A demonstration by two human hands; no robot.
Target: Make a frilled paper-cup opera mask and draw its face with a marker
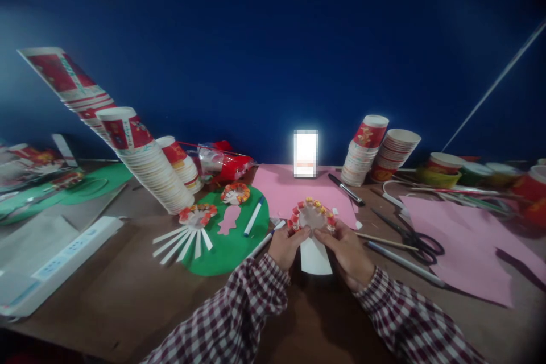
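The cut paper cup is held over the brown worktop, the fingers of the left hand and right hand pinched closed on it; a dark blue wall stands behind.

Between the left hand and the right hand is a cut paper cup. Over to their left I see a paper disc bearing a fish cutout and a marker; a splayed cup lies across its left edge. A power strip is farther left, with cup stacks behind the disc. Straight beyond the hands lies a paper sheet. To their right come a pen, then scissors, handles overlapping another sheet.
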